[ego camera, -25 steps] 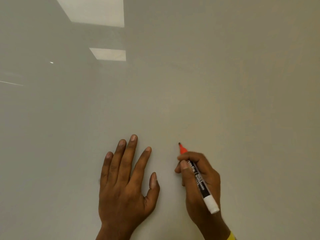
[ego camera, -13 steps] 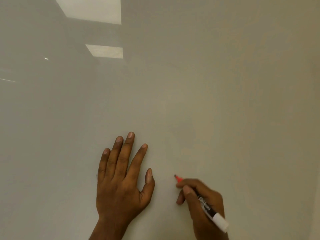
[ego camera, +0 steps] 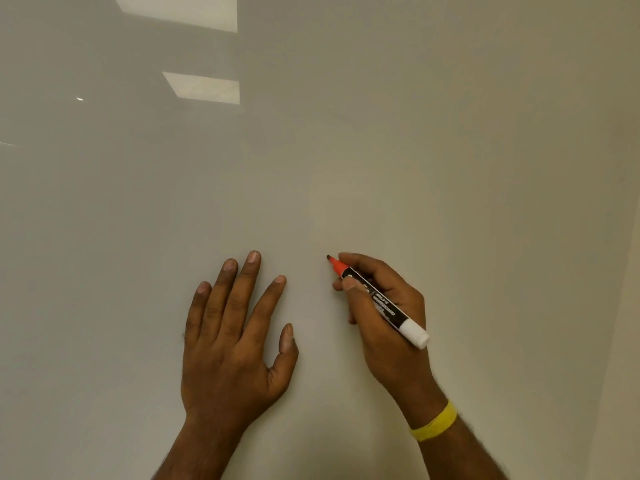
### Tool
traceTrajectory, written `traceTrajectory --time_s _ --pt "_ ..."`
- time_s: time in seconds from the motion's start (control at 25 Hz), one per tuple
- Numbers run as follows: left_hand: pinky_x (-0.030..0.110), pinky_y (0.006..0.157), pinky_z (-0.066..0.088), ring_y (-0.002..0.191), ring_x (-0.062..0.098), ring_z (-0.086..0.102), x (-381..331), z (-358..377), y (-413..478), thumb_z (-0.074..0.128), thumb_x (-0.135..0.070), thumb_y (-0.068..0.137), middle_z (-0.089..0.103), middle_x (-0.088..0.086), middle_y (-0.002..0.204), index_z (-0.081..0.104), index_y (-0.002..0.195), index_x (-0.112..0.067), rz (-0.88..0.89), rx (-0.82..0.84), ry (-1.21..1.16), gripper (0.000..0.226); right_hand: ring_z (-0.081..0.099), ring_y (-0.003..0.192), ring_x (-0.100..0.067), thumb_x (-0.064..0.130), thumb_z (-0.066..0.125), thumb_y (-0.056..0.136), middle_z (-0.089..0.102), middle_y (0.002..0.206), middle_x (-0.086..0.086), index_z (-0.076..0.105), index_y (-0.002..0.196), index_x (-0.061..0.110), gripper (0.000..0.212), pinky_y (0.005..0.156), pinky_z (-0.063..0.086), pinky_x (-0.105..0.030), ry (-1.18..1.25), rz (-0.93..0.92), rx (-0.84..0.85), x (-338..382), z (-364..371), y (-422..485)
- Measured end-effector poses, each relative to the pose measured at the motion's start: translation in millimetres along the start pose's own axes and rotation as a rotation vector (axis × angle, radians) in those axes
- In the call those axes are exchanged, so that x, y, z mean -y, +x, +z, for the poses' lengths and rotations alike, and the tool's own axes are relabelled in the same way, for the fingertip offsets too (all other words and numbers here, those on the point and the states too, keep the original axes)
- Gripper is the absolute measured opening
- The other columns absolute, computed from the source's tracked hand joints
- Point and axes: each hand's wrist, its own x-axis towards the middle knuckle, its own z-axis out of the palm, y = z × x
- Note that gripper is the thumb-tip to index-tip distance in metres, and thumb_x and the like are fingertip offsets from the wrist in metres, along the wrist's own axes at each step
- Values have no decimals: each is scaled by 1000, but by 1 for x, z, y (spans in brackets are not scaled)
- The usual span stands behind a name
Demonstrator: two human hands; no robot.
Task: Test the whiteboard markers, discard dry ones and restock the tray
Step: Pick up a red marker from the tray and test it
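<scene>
A glossy whiteboard (ego camera: 381,150) fills the view, and I see no ink mark on it. My right hand (ego camera: 388,317) grips an uncapped marker (ego camera: 377,301) with a red nose, black label and white end. Its dark tip points up and left, at or very near the board surface. My left hand (ego camera: 235,337) lies flat on the board, fingers spread and straight, a short way left of the marker tip. A yellow band (ego camera: 434,422) circles my right wrist.
Ceiling light panels reflect in the board at the upper left (ego camera: 204,86). The board's right edge or a neighbouring wall (ego camera: 620,306) runs down the far right. No tray, cap or other markers are in view.
My right hand dropped with the marker half a second ago and has now come back up. My left hand has stayed flat in about the same place. No line appeared on the board.
</scene>
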Motion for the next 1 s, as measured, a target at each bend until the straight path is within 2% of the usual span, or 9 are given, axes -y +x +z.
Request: traceTrajectory --time_s 0.12,0.28,0.36,0.52,0.56,0.68,0.8,1.0 --pt "49 118 25 145 29 32 0 0 -1 52 -36 88 38 13 153 55 137 -14 4 -5 8 54 70 81 -12 41 59 81 74 95 3 70 107 31 30 68 53 -20 56 52 -115 -11 -5 -15" --pt "49 118 25 144 29 33 0 1 -2 52 -36 89 38 12 154 56 136 -13 6 -16 7 53 69 81 -12 42 59 82 74 96 10 70 103 49 26 68 53 -18 -2 46 -57 -19 -8 -30" --pt "49 117 25 144 30 33 0 1 -3 53 -35 88 39 12 153 57 136 -13 3 -24 10 52 68 78 -10 43 59 81 73 95 8 70 103 50 26 67 52 -19 0 76 -95 -22 -12 -34" --pt "50 118 25 145 30 32 0 0 -3 55 -34 87 38 13 154 55 137 -13 7 -14 13 54 70 91 -12 41 57 84 71 102 17 65 108 55 29 69 56 -21 -59 69 -34 -29 -19 -54" --pt "49 118 24 145 30 32 0 0 -3 55 -34 87 38 13 154 55 137 -13 6 -14 16 54 70 91 -12 42 57 84 72 101 16 65 108 54 28 69 57 -22 -62 81 -37 -32 -21 -58" --pt "49 119 22 145 30 31 0 0 -4 55 -34 88 37 13 154 54 138 -14 4 -16 22 54 65 71 -9 42 58 80 73 90 1 70 104 43 26 62 50 -18 24 185 -112 -41 -23 -72" --pt "49 119 21 146 29 28 1 0 -5 55 -35 88 35 12 155 53 139 -14 0 -10 21 55 67 74 -11 43 57 80 73 89 8 69 104 45 28 61 49 -15 -14 239 -53 -46 -25 -91" --pt "50 120 19 148 29 24 0 -1 -7 53 -38 90 32 11 157 49 142 -15 1 15 34 58 62 66 -6 42 57 80 72 86 3 71 104 26 32 59 47 -14 -6 325 -136 -57 -39 -113"
